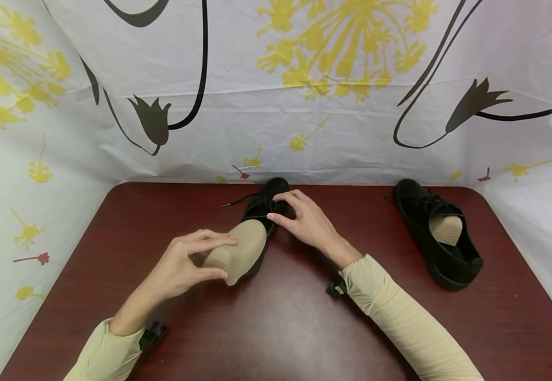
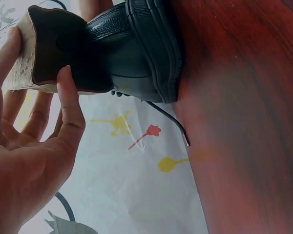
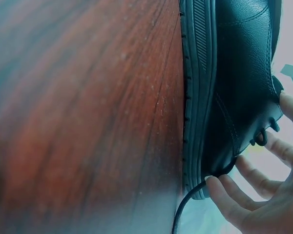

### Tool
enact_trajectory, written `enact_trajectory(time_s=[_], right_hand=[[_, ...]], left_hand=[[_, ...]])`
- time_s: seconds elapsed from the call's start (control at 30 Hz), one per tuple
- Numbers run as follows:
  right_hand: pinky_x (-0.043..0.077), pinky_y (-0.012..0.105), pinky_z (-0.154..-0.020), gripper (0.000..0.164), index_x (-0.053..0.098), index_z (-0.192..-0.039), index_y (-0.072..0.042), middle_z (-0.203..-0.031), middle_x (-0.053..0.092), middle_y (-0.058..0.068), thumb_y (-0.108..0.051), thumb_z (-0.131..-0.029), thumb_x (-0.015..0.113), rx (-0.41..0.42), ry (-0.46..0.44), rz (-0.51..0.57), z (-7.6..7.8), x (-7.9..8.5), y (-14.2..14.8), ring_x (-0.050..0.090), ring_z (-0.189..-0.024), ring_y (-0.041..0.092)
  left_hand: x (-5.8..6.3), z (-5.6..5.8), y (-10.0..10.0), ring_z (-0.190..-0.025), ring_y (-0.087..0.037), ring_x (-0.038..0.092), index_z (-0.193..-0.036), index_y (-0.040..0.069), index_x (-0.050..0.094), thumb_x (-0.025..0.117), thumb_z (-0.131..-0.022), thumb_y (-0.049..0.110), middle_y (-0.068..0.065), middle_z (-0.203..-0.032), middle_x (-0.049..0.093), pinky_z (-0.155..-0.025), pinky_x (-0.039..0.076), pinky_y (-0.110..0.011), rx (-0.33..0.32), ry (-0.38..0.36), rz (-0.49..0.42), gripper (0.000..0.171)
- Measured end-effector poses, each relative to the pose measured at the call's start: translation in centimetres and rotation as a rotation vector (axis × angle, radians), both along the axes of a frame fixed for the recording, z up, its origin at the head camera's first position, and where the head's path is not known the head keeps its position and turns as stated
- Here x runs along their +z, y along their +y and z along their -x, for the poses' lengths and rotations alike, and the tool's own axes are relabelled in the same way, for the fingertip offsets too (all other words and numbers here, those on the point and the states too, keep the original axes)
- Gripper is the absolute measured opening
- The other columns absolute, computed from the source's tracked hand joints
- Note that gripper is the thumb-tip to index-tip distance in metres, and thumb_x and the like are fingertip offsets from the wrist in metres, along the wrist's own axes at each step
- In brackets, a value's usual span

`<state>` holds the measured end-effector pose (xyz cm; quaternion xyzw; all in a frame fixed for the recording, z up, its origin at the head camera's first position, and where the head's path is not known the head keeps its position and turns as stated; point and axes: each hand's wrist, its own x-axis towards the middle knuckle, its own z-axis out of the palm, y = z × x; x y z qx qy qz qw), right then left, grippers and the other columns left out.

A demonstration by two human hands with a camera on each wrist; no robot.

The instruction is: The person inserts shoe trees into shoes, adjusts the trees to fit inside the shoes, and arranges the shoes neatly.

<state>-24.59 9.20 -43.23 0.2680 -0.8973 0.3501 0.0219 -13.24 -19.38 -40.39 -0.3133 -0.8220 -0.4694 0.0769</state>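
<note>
A black lace-up shoe stands near the back edge of the table, toe pointing away. My left hand pinches a tan moulded shoe insert between thumb and fingers at its near end. The insert tilts over the shoe's opening, its front end at the tongue. Its dark hollow underside and rough edge show in the left wrist view. From the right, my right hand holds the shoe at its lacing, thumb by the tongue and fingertips toward the toe. A loose lace hangs from the shoe.
At the right of the dark red table stands a second black shoe, with a tan insert inside it. A white patterned cloth hangs right behind the table and along both sides.
</note>
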Motion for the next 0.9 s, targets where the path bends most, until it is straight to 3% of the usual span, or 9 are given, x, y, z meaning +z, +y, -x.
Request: enact_trajectory(time_s=[0.4, 0.7, 0.9], right_hand=[[0.045, 0.045, -0.097, 0.052, 0.059, -0.133, -0.025, -0.131, 0.054, -0.001, -0.059, -0.094, 0.058, 0.005, -0.016, -0.015, 0.17, 0.06, 0.09, 0.053, -0.119, 0.022], [0.046, 0.045, -0.096, 0.051, 0.059, -0.133, -0.024, -0.131, 0.054, -0.001, -0.057, -0.094, 0.06, 0.009, -0.019, -0.006, 0.14, 0.03, 0.02, 0.054, -0.118, 0.023], [0.046, 0.045, -0.095, 0.048, 0.06, -0.132, -0.024, -0.13, 0.054, 0.001, -0.055, -0.095, 0.06, 0.006, -0.008, -0.005, 0.12, -0.02, 0.08, 0.054, -0.116, 0.025]], left_hand=[[0.38, 0.04, 0.29, -0.115, -0.013, 0.061, -0.133, 0.014, 0.065, 0.08, -0.085, 0.01, 0.004, -0.125, 0.066, -0.091, 0.048, -0.022, 0.029, 0.001, 0.049, 0.051], [0.2, 0.24, 0.53, -0.117, -0.013, 0.061, -0.129, 0.016, 0.068, 0.082, -0.083, 0.013, 0.005, -0.125, 0.067, -0.091, 0.047, -0.021, 0.063, 0.023, 0.048, 0.049], [-0.07, 0.77, 0.82, -0.118, -0.015, 0.061, -0.127, 0.015, 0.069, 0.082, -0.082, 0.011, 0.004, -0.125, 0.067, -0.096, 0.047, -0.023, 0.041, 0.041, 0.031, 0.047]])
